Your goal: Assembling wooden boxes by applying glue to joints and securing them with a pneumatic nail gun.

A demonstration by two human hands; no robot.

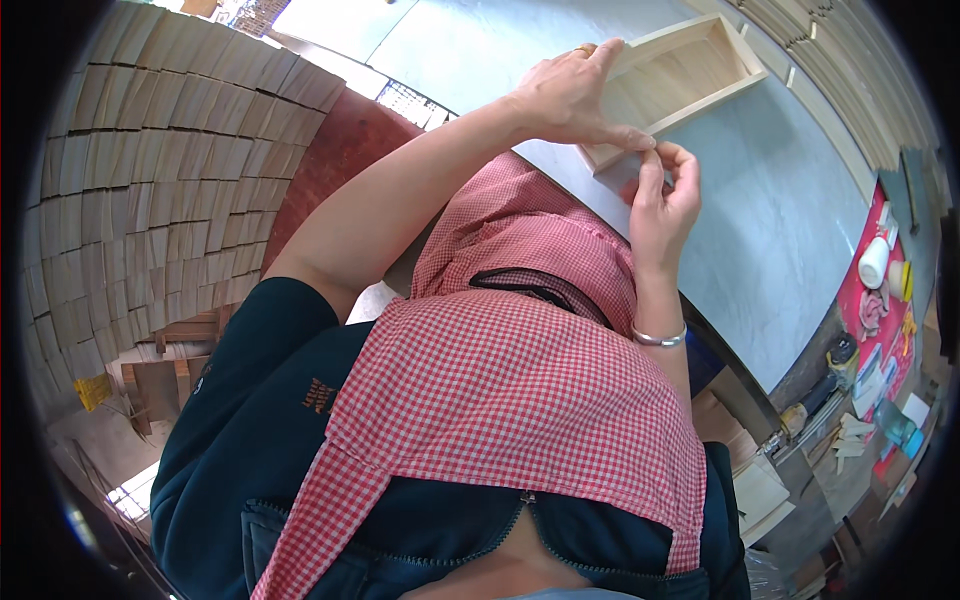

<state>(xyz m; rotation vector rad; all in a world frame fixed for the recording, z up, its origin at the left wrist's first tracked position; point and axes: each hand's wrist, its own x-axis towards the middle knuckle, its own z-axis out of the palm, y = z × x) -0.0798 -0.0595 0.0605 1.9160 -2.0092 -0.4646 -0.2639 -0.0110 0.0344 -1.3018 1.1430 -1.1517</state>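
1. The open wooden box (690, 80) lies on the table (780, 240), with one short end at the near edge and the other toward the wood strips (835, 70) stacked along the far edge.
2. Your left hand (572, 95) holds the box's left end, its thumb and fingers set wide apart across it, the thumb on the near wall.
3. Your right hand (667, 205) is just beside that thumb, its own thumb and index fingertips brought narrowly together; you hide the gap, so I cannot tell whether they pinch anything.
4. The clearest lettering is on your dark jacket (260, 400): a small orange-brown block, several lines deep, on the left side of the chest. A small pale mark shows on its left sleeve.
5. Your red-and-white checked apron (520, 380) shows only its pattern.
6. Past the table's right edge, a white bottle (874, 262) stands out on a red surface (852, 290), near a pink cloth (872, 312); any print there is too small to read.
7. Wooden pieces (180, 150) rise in rows off the table's left side.
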